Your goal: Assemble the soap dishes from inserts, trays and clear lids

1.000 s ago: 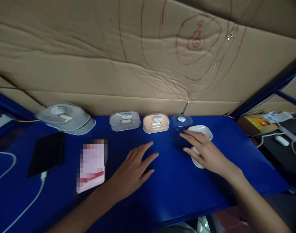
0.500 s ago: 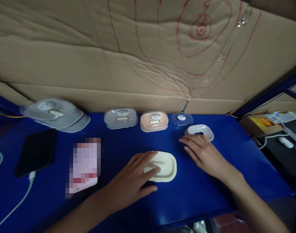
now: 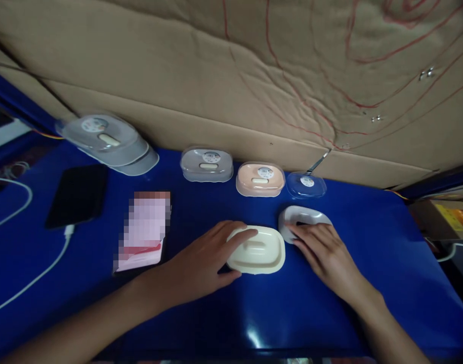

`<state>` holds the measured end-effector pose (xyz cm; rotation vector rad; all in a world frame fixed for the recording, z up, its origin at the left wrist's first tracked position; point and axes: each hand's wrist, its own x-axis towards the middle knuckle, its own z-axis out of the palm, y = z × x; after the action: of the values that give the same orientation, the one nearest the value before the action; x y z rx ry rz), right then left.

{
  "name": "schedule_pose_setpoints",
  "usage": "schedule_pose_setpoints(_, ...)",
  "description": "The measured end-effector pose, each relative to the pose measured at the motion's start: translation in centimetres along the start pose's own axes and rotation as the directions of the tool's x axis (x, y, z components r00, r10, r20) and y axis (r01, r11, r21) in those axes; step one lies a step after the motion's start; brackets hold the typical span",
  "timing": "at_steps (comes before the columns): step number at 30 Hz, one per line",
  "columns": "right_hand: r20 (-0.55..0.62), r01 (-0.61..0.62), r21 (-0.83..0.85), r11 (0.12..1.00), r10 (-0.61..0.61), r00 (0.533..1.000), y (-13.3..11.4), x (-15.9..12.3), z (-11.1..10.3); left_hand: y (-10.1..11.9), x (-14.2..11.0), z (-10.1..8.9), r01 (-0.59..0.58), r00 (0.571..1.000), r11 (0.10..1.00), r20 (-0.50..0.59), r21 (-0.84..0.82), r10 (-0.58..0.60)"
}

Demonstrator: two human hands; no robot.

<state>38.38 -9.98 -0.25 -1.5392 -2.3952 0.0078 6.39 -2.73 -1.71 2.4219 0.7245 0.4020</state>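
Observation:
In the head view, a cream oval dish (image 3: 269,250) with a raised rim lies on the blue tabletop. My left hand (image 3: 210,258) rests over its left end, with the index finger across the dish and the thumb held apart near the front edge. Just right of the dish stands a pale grey-white oval shell (image 3: 286,225) with a dark opening. The fingers of my right hand (image 3: 328,253) are closed on its near wall; their tips are partly hidden by the shell and the hand.
Along the back stand a pink lidded box (image 3: 250,188), a grey lidded box (image 3: 193,171), stacked grey boxes (image 3: 128,159) and a loose clear lid (image 3: 317,189). A phone with a lit screen (image 3: 145,227) and a dark phone (image 3: 79,194) on a white cable lie left. Cardboard (image 3: 159,86) walls the back.
My right hand has taken hold of the pale shell and brought it nearer the cream dish. My left hand remains at the dish. The camera view has shifted and tilted.

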Motion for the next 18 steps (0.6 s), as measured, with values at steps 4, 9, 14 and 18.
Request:
schedule_pose_setpoints(4,-0.106,0.067,0.175,0.982,-0.049,0.993,-2.6,0.6,0.5,-0.1,-0.4,0.9,0.019,1.000,0.998,-0.005,-0.061,-0.019)
schedule_pose_setpoints(9,-0.098,0.217,0.258,0.942,-0.198,0.975,-5.5,1.0,1.5,-0.2,-0.5,1.5,0.013,0.999,0.996,-0.043,-0.093,-0.017)
schedule_pose_setpoints(14,-0.077,0.420,0.150,0.895,-0.413,0.908,-6.6,1.5,2.0,-0.1,-0.2,1.5,-0.014,0.998,0.999,-0.068,-0.041,0.011)
schedule_pose_setpoints(18,-0.084,0.449,0.126,0.885,-0.441,0.893,-6.4,1.5,2.2,-0.4,0.0,1.6,-0.036,0.997,0.999,-0.065,0.017,0.037)
